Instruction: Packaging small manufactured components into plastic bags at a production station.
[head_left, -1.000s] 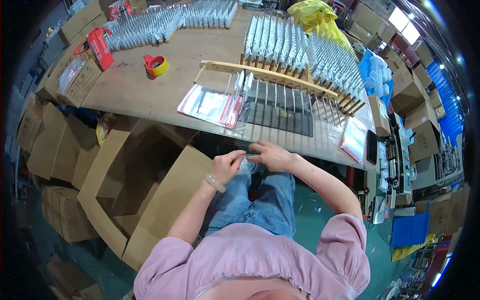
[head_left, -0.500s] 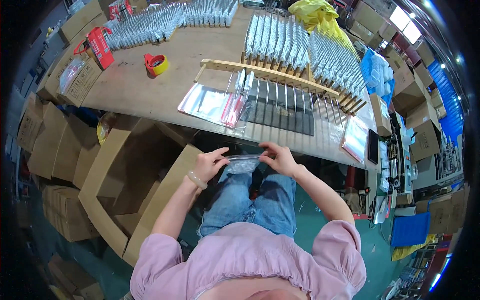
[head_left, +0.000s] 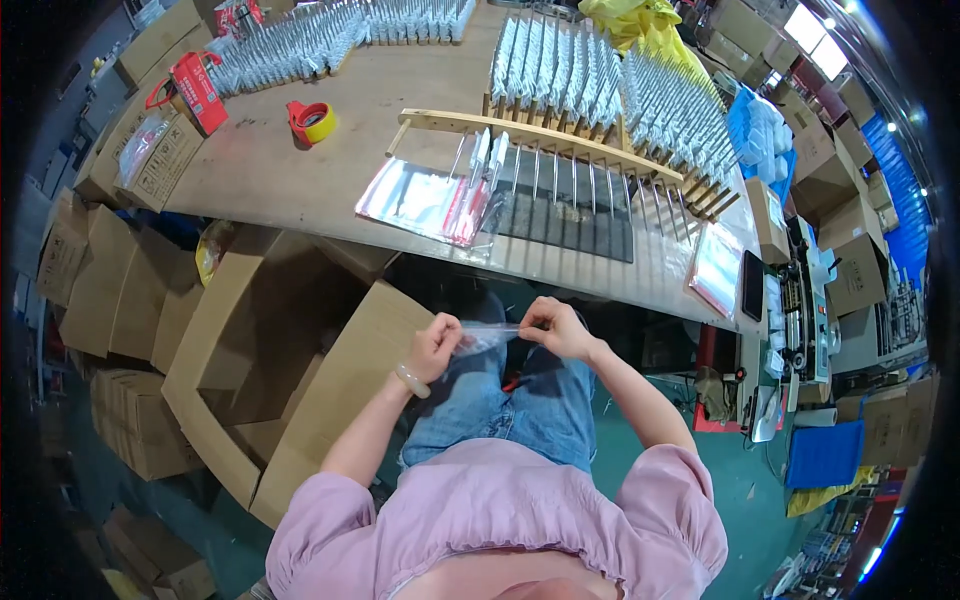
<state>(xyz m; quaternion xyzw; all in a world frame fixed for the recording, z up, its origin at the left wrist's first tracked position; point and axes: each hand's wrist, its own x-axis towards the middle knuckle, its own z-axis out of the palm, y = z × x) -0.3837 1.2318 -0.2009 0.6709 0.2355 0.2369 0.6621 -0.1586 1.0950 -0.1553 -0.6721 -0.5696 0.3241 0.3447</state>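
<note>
Left hand: closed, pinching the left end of a small clear plastic bag, held over the lap below the table edge.
Right hand: closed, gripping the bag's right end, just at 3 o'clock of the left hand.
Clear plastic bag: stretched level between both hands, above blue jeans, near the frame's centre; contents too small to tell.
Wrist: pale bangle on the left forearm.
Table: wooden, spanning the upper half of the frame, at 12 o'clock of the hands.
Wooden rack: long bar with thin metal pins pointing toward the seat, a few pins carrying packets.
Flat bags: shiny stack with a red edge, lying at 11 o'clock of the hands.
Packed rows: silver packets standing in dense lines behind the rack.
Tape roll: red and yellow, at 10 o'clock on the table.
Cardboard box: open, on the floor at 9 o'clock of the left hand.
</note>
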